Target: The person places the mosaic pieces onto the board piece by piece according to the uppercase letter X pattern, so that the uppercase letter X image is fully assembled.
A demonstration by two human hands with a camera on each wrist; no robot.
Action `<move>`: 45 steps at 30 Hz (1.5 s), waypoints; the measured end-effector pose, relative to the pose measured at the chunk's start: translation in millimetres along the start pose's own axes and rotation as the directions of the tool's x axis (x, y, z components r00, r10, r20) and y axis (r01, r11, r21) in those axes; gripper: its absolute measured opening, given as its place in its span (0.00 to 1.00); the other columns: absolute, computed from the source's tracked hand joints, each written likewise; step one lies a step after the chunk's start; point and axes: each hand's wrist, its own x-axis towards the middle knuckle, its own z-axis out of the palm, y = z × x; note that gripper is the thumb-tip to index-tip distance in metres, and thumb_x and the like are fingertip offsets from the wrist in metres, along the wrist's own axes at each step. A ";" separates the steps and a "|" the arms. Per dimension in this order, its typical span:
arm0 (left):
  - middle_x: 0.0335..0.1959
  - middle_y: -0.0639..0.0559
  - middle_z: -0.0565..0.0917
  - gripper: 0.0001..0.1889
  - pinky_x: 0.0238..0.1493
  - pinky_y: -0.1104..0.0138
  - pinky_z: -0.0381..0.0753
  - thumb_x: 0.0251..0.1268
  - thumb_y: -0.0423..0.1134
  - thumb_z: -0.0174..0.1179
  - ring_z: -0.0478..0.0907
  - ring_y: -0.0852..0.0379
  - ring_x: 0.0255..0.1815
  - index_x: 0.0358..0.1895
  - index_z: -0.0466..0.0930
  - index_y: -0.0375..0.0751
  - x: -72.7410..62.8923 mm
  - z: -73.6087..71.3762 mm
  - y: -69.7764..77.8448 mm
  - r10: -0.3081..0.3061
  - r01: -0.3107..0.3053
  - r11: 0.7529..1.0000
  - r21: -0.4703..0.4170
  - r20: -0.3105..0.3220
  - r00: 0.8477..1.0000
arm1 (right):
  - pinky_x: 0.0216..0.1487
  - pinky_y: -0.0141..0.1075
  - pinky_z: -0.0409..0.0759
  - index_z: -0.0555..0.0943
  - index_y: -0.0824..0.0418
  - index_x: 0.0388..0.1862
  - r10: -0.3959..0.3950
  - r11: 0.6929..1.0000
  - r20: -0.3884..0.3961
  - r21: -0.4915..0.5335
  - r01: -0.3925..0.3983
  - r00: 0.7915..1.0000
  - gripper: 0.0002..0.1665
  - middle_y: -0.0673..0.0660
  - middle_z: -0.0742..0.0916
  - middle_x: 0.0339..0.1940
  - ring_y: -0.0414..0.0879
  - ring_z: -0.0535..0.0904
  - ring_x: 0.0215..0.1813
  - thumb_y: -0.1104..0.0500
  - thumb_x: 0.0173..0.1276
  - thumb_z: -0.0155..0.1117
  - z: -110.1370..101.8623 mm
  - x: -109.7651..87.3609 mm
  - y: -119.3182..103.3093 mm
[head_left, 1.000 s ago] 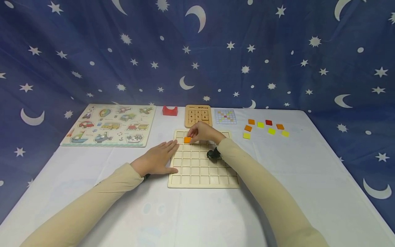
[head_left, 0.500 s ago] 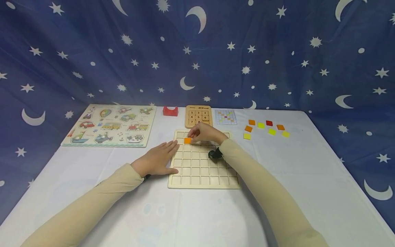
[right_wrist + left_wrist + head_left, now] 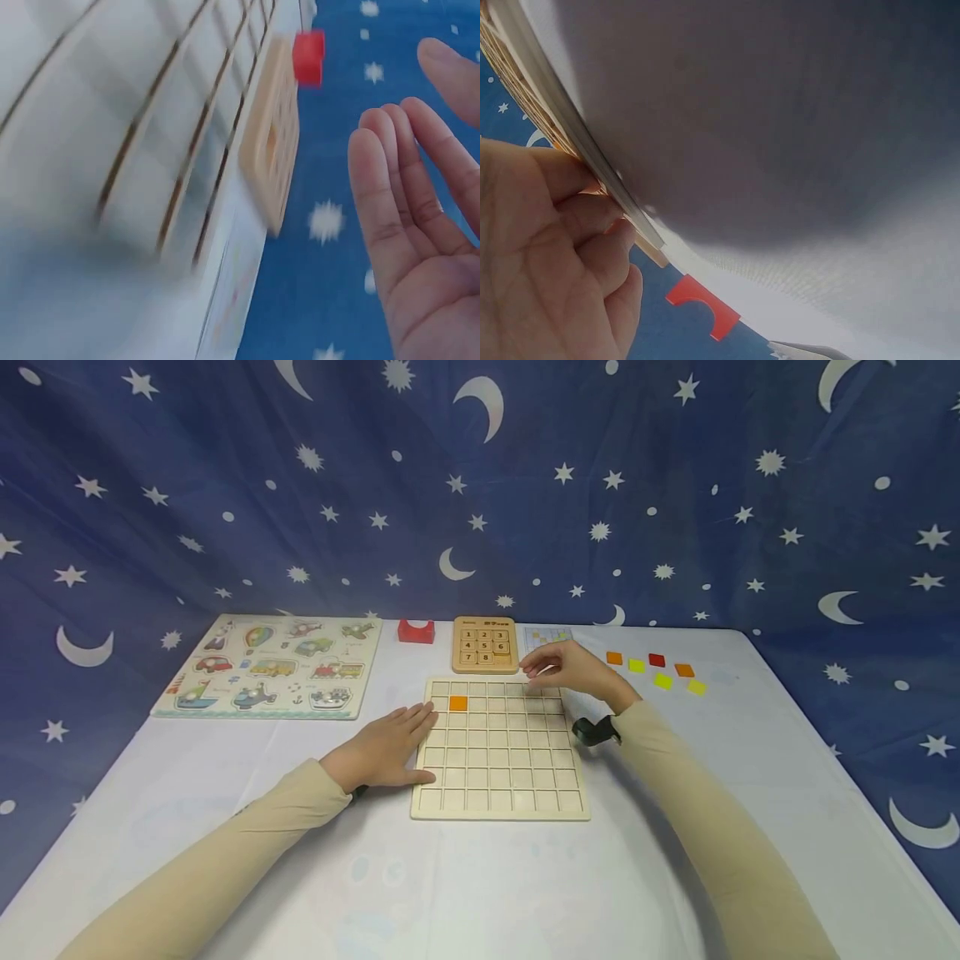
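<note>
A pale wooden grid board [image 3: 498, 781] lies flat on the white table. One orange square tile [image 3: 458, 703] sits in a cell near its upper left corner. My left hand [image 3: 382, 750] rests along the board's left edge, fingers extended and thumb spread. Above the board's upper right corner hovers my right hand [image 3: 576, 672]; its fingers are loosely bent, and the right wrist view shows nothing between them and the thumb. Orange, yellow and dark red tiles [image 3: 656, 660] lie loose to the right of that hand. A printed pattern card [image 3: 542, 637] is partly hidden behind it.
Behind the board lies a wooden number puzzle [image 3: 484, 645], with a red notched block [image 3: 416, 632] to its left. A vehicle picture puzzle [image 3: 266, 668] lies at the back left. A star-and-moon curtain [image 3: 480, 485] closes off the table's back.
My right hand has let go of the orange tile, leaving it in its cell, and has moved right. It now covers part of the card and some loose tiles. The left hand stays put.
</note>
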 end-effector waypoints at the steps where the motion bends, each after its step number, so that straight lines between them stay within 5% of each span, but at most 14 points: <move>1: 0.75 0.36 0.50 0.49 0.76 0.53 0.51 0.62 0.66 0.50 0.48 0.42 0.76 0.73 0.48 0.29 0.1 0.1 -0.4 0.000 0.000 1.000 0.000 -0.002 1.000 | 0.54 0.36 0.81 0.78 0.71 0.53 0.011 1.000 -0.021 -0.002 -0.011 1.000 0.23 0.70 0.82 0.51 0.51 0.81 0.50 0.65 0.59 0.67 -6.5 -5.5 3.7; 13: 0.76 0.37 0.49 0.49 0.76 0.53 0.51 0.61 0.66 0.50 0.48 0.43 0.77 0.73 0.47 0.30 -0.1 0.8 -2.3 -0.009 0.009 1.000 -0.007 -0.001 1.000 | 0.45 0.22 0.78 0.76 0.67 0.58 0.222 0.972 -0.209 -0.030 -0.233 0.952 0.25 0.66 0.81 0.55 0.35 0.80 0.44 0.61 0.62 0.66 -56.8 -46.6 55.9; 19: 0.76 0.37 0.49 0.49 0.77 0.54 0.50 0.61 0.67 0.49 0.48 0.44 0.77 0.73 0.47 0.31 0.4 1.2 -2.2 -0.017 0.017 1.000 -0.011 0.004 1.000 | 0.42 0.19 0.78 0.75 0.69 0.59 0.250 0.966 -0.278 0.006 -0.259 0.927 0.26 0.68 0.80 0.56 0.31 0.79 0.41 0.64 0.62 0.65 -63.9 -50.6 79.3; 36: 0.76 0.38 0.48 0.50 0.77 0.54 0.50 0.61 0.67 0.50 0.47 0.44 0.77 0.73 0.47 0.31 1.4 3.1 -0.7 -0.018 0.018 1.000 -0.017 0.005 1.000 | 0.51 0.32 0.80 0.79 0.67 0.54 0.316 0.931 -0.268 -0.096 -0.351 0.910 0.25 0.66 0.82 0.54 0.43 0.80 0.46 0.65 0.55 0.70 -69.7 -31.9 96.9; 45: 0.76 0.37 0.49 0.49 0.76 0.54 0.51 0.61 0.66 0.50 0.48 0.44 0.77 0.73 0.47 0.31 -0.2 0.7 0.3 -0.013 0.013 1.000 -0.017 -0.003 1.000 | 0.44 0.24 0.79 0.79 0.68 0.52 0.329 0.923 -0.261 -0.116 -0.367 0.908 0.24 0.67 0.83 0.52 0.49 0.79 0.47 0.69 0.54 0.70 -70.1 -27.2 96.3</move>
